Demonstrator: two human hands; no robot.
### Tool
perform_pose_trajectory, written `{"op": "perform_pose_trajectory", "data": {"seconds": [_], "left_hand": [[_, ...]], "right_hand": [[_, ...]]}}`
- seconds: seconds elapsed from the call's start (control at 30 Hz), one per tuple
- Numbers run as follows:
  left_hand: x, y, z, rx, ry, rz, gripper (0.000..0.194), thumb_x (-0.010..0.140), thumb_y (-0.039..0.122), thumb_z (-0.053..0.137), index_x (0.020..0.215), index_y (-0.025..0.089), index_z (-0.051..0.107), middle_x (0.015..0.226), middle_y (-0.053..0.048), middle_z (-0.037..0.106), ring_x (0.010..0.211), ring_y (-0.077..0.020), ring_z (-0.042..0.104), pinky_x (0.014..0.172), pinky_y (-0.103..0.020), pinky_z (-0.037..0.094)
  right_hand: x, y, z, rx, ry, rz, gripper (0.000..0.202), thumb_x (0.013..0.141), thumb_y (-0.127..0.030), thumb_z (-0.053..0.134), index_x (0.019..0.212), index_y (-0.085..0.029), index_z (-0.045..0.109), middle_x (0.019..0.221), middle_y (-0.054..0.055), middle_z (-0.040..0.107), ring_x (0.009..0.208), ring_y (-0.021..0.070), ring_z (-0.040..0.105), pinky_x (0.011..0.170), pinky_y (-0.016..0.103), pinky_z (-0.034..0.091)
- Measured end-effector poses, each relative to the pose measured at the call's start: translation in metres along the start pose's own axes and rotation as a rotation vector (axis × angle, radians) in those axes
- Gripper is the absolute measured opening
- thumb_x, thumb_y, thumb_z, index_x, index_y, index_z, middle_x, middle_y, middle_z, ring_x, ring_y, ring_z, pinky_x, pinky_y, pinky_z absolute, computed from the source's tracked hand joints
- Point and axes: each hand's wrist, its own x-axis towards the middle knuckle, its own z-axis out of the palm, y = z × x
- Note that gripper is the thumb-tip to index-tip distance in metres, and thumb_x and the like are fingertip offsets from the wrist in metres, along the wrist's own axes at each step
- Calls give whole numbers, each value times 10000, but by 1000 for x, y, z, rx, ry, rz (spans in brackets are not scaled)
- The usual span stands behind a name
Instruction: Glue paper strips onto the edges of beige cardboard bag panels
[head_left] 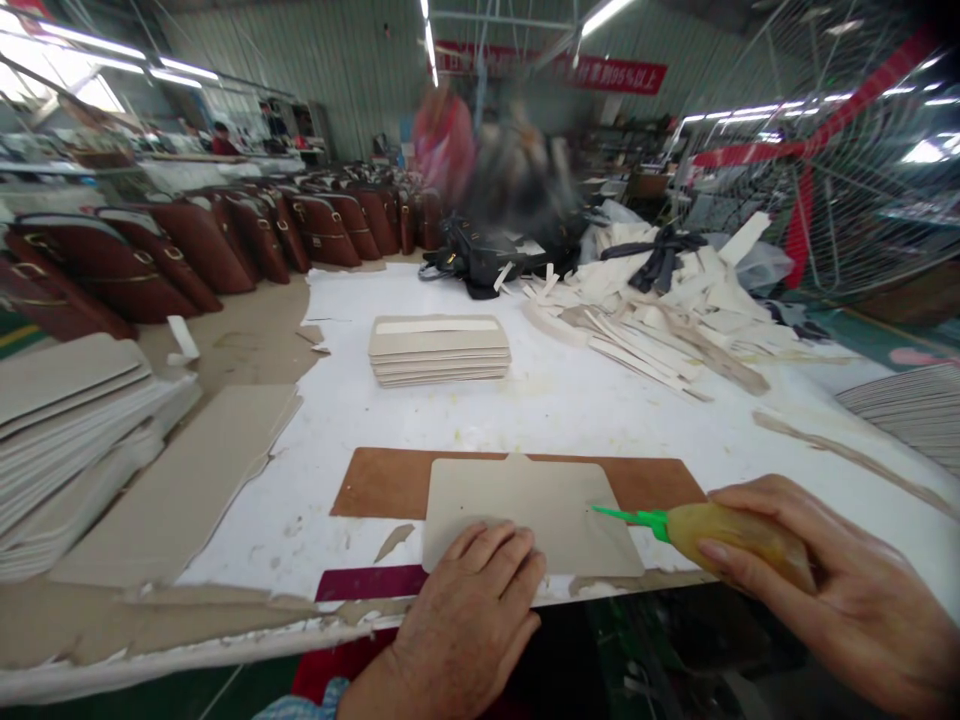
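Glue bottle [739, 535] in right grip [840, 590]

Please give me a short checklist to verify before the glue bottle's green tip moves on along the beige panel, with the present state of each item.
1. Left hand presses flat on beige panel: ok.
2. Right hand grips glue bottle: ok.
3. Green tip over panel's right edge: ok.
4. Panel lies on brown board: ok.
5. Glue flowing from tip: cannot tell.
6. Panel stack away from the hands: ok.
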Motion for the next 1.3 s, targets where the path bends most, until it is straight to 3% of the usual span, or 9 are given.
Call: {"op": "perform_pose_trajectory", "data": {"seconds": [0.4,0.83,1.3], "left_hand": [[2,0,-2,35,25,18,408,1058,421,630,1396,196,597,1466,-32,664,1345,-249,583,1203,-409,384],[2,1,-5,72,30,38,404,1078,424,593,1399,178,604,1462,-43,663,1338,-245,565,1207,-392,353],[3,1,-7,69,12,33,400,1080,415,589,1404,181,600,1469,-40,660,1343,-243,561,1222,-387,337]], "right_hand": [[3,4,3,-38,-43,22,434,956,-739,629,1108,-335,676,1034,11,708,841,271,679,695,415,512],[15,-8,-2,-6,-185,18,384,1000,-700,598,970,-329,695,871,-1,662,709,231,623,599,375,491],[33,-23,-2,53,-203,-11,364,985,-688,632,932,-342,733,821,-9,670,662,219,627,561,349,497]]}}
